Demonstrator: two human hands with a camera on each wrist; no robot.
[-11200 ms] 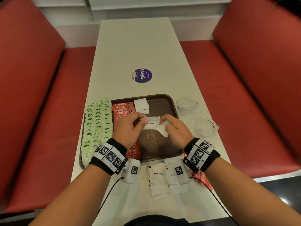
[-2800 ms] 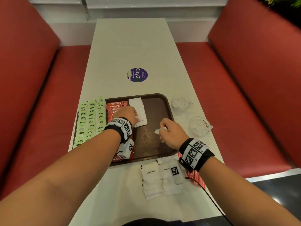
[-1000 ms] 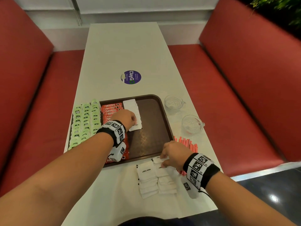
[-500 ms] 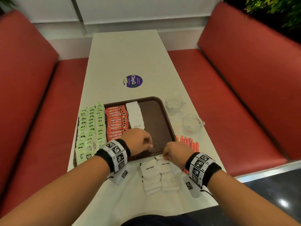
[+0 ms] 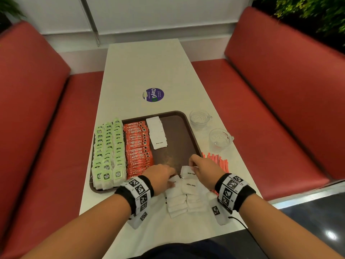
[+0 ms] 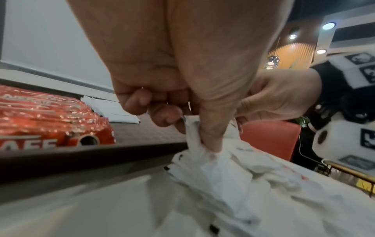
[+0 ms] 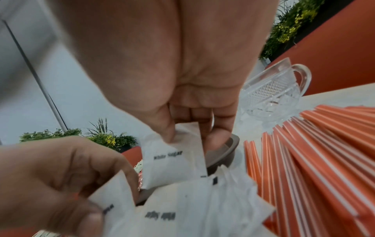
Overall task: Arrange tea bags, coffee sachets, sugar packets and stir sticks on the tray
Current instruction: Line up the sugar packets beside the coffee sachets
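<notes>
Both hands lift white sugar packets from a pile at the near edge of a brown tray.

The tray lies on a long pale table between red benches; its right half is bare brown surface beside a short row of sugar packets. Green-tagged tea bags fill its left side, with glossy red coffee sachets next to them. The left hand, knuckles up, pinches a crumpled paper packet between thumb and fingers. The right hand pinches a flat "White Sugar" packet over the tray's rim. The loose pile sits on the table just before the tray. Orange stir sticks fan out at the right, near two cut-glass cups.
</notes>
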